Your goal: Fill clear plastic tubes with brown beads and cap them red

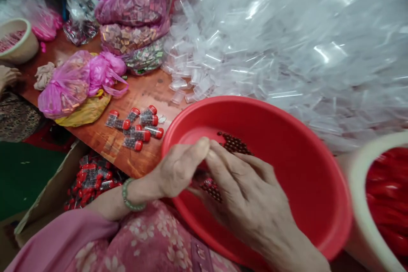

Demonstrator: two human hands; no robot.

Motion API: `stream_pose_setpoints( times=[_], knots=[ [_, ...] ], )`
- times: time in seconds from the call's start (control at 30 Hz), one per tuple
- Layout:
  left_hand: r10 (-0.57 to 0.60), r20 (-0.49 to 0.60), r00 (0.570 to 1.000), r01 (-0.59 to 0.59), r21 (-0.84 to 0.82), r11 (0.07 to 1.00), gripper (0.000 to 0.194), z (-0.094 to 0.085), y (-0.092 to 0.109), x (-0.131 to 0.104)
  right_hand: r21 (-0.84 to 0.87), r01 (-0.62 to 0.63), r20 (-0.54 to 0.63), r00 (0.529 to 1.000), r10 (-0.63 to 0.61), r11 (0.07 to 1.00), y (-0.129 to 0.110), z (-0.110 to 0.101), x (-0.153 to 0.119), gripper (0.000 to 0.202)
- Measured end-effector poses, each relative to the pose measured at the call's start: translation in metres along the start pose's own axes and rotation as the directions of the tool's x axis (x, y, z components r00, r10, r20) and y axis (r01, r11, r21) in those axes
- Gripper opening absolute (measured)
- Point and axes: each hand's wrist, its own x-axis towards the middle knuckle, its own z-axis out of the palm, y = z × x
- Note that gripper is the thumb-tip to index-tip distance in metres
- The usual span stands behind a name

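Over the red basin (306, 136), my two hands meet at the fingertips. My left hand (180, 168), with a green beaded bracelet (129, 195) at the wrist, is closed; what its fingers hold is hidden. My right hand (248, 191) is curled, its back towards me, and small dark brown balls (212, 190) show in its cupped palm. More brown balls (236, 143) lie on the basin floor behind the fingers. Left of the basin, several small clear containers with red caps (140, 135) and dark contents lie on the table.
A large heap of clear plastic containers (229, 63) fills the back right. At right stands a pale tub (360, 170) of red caps (387, 204). Pink bags (134, 4) stand behind. Below the table edge, a cardboard box (47, 195) holds filled containers. Another person's hand (8, 76) is at far left.
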Motion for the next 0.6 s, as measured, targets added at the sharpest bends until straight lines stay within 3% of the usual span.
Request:
stream_pose_setpoints(
  times=[0.07, 0.1, 0.17, 0.2, 0.3, 0.37, 0.43, 0.5, 0.6],
  knots=[
    [0.008, -0.054, 0.999, 0.003, 0.187, 0.982, 0.042, -0.025, -0.016, 0.000, -0.020, 0.009, 0.072, 0.997, -0.008, 1.000, 0.005, 0.007, 0.003, 0.048],
    [0.030, -0.160, 0.987, 0.022, 0.318, 0.948, 0.046, -0.038, -0.027, 0.002, -0.042, 0.017, 0.111, 0.994, -0.012, 0.999, 0.009, 0.009, 0.002, 0.042],
    [0.069, -0.298, 0.952, 0.134, 0.609, 0.782, 0.046, -0.059, -0.052, 0.006, -0.086, 0.025, 0.186, 0.983, -0.009, 0.996, 0.019, 0.014, -0.004, 0.033],
    [0.078, -0.317, 0.945, 0.178, 0.699, 0.692, 0.045, -0.068, -0.065, 0.008, -0.099, 0.024, 0.215, 0.977, -0.003, 0.995, 0.024, 0.015, -0.009, 0.031],
    [0.098, -0.309, 0.946, 0.206, 0.805, 0.557, 0.040, -0.084, -0.091, 0.022, -0.115, -0.006, 0.240, 0.970, 0.034, 0.993, 0.034, 0.018, -0.019, 0.030],
    [0.108, -0.271, 0.956, 0.179, 0.839, 0.514, 0.039, -0.086, -0.097, 0.040, -0.109, -0.025, 0.229, 0.972, 0.049, 0.994, 0.037, 0.020, -0.022, 0.030],
    [0.096, -0.216, 0.972, 0.132, 0.835, 0.533, 0.035, -0.082, -0.096, 0.069, -0.097, -0.031, 0.217, 0.975, 0.051, 0.995, 0.037, 0.021, -0.020, 0.032],
    [0.050, -0.162, 0.986, 0.103, 0.809, 0.579, 0.031, -0.074, -0.095, 0.106, -0.082, -0.034, 0.220, 0.974, 0.052, 0.996, 0.036, 0.022, -0.018, 0.034],
    [0.014, -0.193, 0.981, 0.148, 0.798, 0.584, 0.035, -0.059, -0.100, 0.164, -0.065, -0.059, 0.223, 0.972, 0.072, 0.996, 0.035, 0.023, -0.015, 0.034]
  ],
)
